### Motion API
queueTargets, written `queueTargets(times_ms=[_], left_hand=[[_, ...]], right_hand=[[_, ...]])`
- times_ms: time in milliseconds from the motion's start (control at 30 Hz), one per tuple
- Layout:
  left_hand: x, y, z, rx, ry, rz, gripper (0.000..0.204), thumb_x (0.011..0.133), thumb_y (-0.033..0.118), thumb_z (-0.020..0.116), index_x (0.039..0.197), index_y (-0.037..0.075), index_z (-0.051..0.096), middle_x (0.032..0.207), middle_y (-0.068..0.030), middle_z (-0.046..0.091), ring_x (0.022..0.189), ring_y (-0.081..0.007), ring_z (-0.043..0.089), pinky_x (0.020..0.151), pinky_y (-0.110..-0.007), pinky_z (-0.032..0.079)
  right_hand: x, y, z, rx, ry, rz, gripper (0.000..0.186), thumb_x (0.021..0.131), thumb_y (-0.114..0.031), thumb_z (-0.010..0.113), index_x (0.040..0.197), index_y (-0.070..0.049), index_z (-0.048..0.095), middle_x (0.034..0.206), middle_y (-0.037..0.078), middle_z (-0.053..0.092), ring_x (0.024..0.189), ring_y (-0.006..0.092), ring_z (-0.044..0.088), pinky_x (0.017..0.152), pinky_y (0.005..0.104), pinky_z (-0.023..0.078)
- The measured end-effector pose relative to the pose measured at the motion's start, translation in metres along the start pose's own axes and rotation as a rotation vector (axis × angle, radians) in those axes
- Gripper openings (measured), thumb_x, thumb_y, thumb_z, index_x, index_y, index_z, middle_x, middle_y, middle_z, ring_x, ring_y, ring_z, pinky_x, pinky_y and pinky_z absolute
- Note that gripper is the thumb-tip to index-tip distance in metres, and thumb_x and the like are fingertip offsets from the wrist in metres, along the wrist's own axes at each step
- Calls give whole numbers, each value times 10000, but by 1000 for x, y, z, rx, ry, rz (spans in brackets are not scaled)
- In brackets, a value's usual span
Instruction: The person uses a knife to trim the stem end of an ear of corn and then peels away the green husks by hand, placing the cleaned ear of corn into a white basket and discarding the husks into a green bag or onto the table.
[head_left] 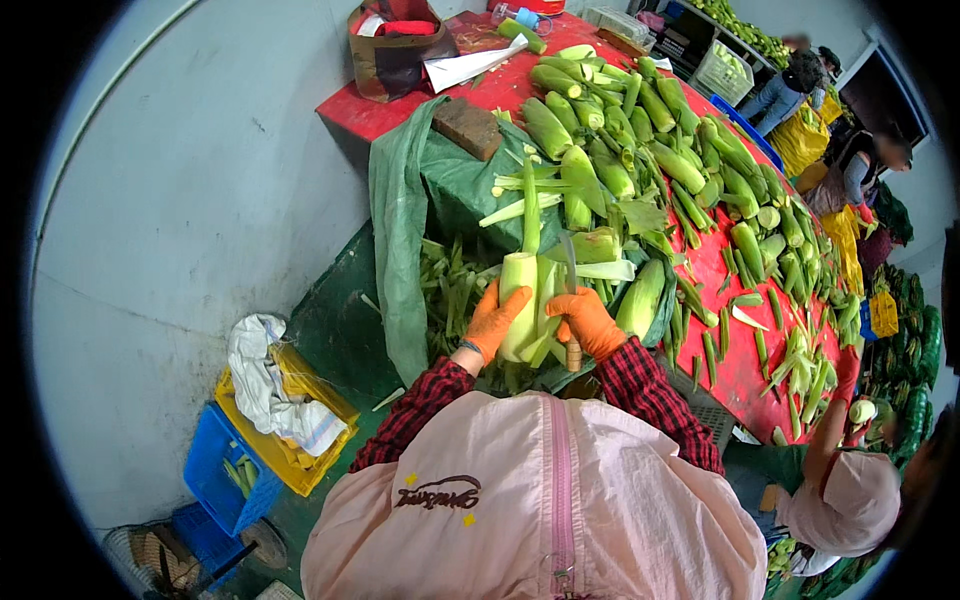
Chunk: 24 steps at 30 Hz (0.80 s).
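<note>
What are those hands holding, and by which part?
The left hand holds an ear of corn around its side, near mid-length; the right hand holds a knife by its wooden handle.

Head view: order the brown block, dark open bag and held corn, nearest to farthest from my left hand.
1. Held corn, touching the left hand.
2. Brown block, ahead on green cloth.
3. Dark open bag, farther ahead, on the red table.

Brown script lettering (440, 496) on pink jacket (440, 550)
</note>
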<state>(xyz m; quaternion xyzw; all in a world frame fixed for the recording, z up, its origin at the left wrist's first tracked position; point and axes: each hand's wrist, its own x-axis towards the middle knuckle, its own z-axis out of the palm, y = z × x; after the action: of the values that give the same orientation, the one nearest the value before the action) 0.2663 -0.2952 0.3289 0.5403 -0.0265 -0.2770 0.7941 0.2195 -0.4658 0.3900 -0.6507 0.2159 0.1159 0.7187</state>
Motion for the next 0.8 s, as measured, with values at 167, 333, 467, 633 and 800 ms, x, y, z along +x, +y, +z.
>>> queueTargets(times_ms=[167, 333, 467, 633, 800], left_hand=[[-4, -7, -13, -8, -37, 16, 621, 858, 304, 732, 1363, 78, 450, 1225, -54, 583, 1084, -167, 565, 915, -336, 476], [-6, -27, -46, -293, 24, -77, 573, 843, 307, 731, 1309, 65, 500, 1146, -99, 625, 1010, -225, 626, 859, -388, 524], [-19, -15, -67, -528, -100, -77, 673, 872, 459, 623, 1414, 121, 412, 1174, -190, 625, 985, -320, 644, 808, -428, 546], [-22, 6, -71, -498, -38, -42, 575, 885, 388, 655, 1342, 87, 479, 1215, -169, 619, 1009, -287, 650, 826, -413, 548], [3, 19, -3, 174, -243, 27, 575, 892, 199, 657, 1405, 88, 421, 1221, -61, 588, 1055, -155, 593, 906, -321, 490]], right_hand=[[-20, -31, 18, -37, -137, 78, 195, 766, -157, 673, 877, -1, 640, 636, 39, 582, 427, 139, 509, 428, 263, 400], [-6, -49, -4, -72, -147, 98, 208, 792, -196, 678, 871, -5, 655, 637, 47, 604, 407, 144, 520, 409, 263, 407], [28, -45, -19, -313, 78, 89, 248, 803, -257, 678, 888, -28, 638, 646, 30, 589, 383, 122, 496, 383, 256, 381], [38, -52, 21, -862, 114, -167, 677, 793, -429, 744, 1227, 60, 568, 721, 69, 641, 465, 142, 565, 448, 283, 460], [4, -41, 30, -225, 48, -185, 700, 762, -431, 778, 1274, 3, 580, 818, 40, 657, 537, 70, 533, 440, 235, 439]])
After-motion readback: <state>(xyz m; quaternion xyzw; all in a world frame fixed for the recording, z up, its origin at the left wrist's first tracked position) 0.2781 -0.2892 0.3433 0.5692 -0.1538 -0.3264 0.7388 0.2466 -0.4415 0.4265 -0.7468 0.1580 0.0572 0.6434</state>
